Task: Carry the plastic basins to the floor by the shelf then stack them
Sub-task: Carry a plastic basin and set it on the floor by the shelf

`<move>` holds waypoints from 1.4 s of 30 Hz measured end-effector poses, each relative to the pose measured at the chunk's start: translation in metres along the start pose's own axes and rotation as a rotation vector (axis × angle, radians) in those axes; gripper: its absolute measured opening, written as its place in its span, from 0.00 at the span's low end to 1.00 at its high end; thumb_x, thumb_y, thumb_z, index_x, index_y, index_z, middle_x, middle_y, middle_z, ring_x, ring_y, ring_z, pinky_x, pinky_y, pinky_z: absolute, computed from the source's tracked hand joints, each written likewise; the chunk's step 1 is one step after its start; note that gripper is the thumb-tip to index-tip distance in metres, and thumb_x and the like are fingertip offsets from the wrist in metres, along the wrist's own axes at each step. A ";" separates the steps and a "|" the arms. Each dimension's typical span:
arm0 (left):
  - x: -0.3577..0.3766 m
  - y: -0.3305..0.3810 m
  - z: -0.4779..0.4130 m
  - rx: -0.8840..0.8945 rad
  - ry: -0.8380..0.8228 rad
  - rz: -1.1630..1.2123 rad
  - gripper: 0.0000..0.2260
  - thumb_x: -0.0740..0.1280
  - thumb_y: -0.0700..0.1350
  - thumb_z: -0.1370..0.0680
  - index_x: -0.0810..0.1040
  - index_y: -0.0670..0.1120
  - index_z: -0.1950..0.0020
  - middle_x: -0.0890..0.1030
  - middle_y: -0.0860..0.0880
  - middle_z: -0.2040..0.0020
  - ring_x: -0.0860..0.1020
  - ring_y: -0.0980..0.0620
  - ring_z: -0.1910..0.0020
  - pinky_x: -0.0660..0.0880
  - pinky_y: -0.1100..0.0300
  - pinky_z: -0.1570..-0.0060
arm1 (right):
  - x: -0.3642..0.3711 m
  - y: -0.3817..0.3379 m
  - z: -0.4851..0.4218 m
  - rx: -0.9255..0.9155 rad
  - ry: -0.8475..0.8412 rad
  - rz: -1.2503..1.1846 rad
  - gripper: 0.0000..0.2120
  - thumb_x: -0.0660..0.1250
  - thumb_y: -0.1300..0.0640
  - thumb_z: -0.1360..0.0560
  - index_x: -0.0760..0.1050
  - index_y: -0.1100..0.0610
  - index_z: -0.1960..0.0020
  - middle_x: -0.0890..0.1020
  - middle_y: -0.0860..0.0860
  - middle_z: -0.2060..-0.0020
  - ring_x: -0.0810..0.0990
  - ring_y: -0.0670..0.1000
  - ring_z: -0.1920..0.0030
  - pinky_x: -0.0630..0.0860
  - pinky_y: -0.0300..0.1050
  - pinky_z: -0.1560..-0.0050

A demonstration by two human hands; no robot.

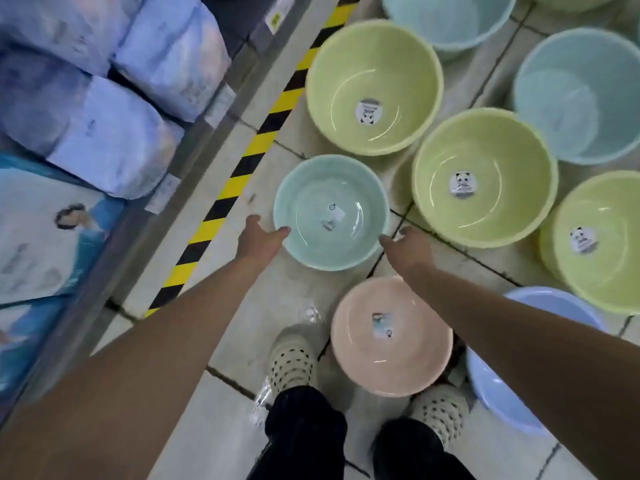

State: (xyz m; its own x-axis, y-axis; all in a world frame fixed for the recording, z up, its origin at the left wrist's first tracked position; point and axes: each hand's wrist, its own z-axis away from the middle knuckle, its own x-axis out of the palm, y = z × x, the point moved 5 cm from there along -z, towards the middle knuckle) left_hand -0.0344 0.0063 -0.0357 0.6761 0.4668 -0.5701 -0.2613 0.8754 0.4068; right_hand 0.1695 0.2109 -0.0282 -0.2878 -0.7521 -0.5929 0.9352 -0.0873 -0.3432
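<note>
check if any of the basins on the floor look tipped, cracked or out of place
Nothing stands out. The small teal basin between the left hand and right hand sits upright, as do the pink basin and green basins. No cracks show, though the picture is somewhat blurred.

Teal basin; pink basin; yellow-black striped tape.

Both hands — left hand, right hand — at small teal basin rim.
</note>
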 end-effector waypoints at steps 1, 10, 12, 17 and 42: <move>0.009 -0.007 -0.012 -0.019 0.009 0.049 0.36 0.73 0.52 0.27 0.61 0.43 0.24 0.71 0.41 0.28 0.71 0.43 0.31 0.69 0.52 0.34 | 0.010 0.003 -0.012 0.006 0.000 -0.025 0.27 0.66 0.48 0.23 0.68 0.61 0.30 0.78 0.59 0.37 0.75 0.60 0.36 0.71 0.48 0.41; 0.047 -0.031 -0.071 -0.042 -0.093 0.322 0.10 0.71 0.38 0.25 0.71 0.44 0.50 0.79 0.42 0.45 0.82 0.47 0.58 0.82 0.54 0.67 | 0.061 0.020 -0.083 0.033 -0.034 -0.254 0.19 0.67 0.47 0.25 0.71 0.57 0.39 0.81 0.55 0.49 0.84 0.57 0.56 0.83 0.54 0.57; 0.039 -0.028 -0.070 0.016 0.018 0.297 0.08 0.69 0.37 0.27 0.70 0.45 0.57 0.79 0.43 0.49 0.82 0.44 0.55 0.81 0.55 0.68 | 0.057 0.016 -0.079 0.084 -0.068 -0.325 0.15 0.69 0.49 0.25 0.73 0.58 0.45 0.82 0.56 0.52 0.84 0.56 0.61 0.83 0.49 0.65; 0.021 -0.017 -0.030 0.163 0.071 0.225 0.06 0.67 0.41 0.28 0.70 0.46 0.61 0.75 0.48 0.60 0.77 0.47 0.59 0.80 0.54 0.65 | 0.021 0.012 -0.043 0.044 -0.049 -0.383 0.13 0.62 0.62 0.27 0.76 0.57 0.43 0.81 0.56 0.53 0.83 0.59 0.56 0.84 0.53 0.61; 0.146 -0.086 0.103 0.399 -0.188 -0.179 0.13 0.65 0.44 0.21 0.79 0.49 0.37 0.81 0.53 0.46 0.81 0.48 0.49 0.78 0.52 0.46 | 0.055 0.284 0.092 0.486 -0.167 -0.058 0.22 0.62 0.47 0.22 0.75 0.63 0.39 0.81 0.58 0.44 0.79 0.60 0.42 0.73 0.45 0.47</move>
State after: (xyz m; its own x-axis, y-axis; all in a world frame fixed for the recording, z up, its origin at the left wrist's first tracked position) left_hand 0.1580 -0.0135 -0.0805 0.8092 0.2494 -0.5320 0.1308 0.8062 0.5770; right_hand 0.4381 0.0842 -0.0910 -0.3423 -0.8276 -0.4450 0.9180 -0.3954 0.0292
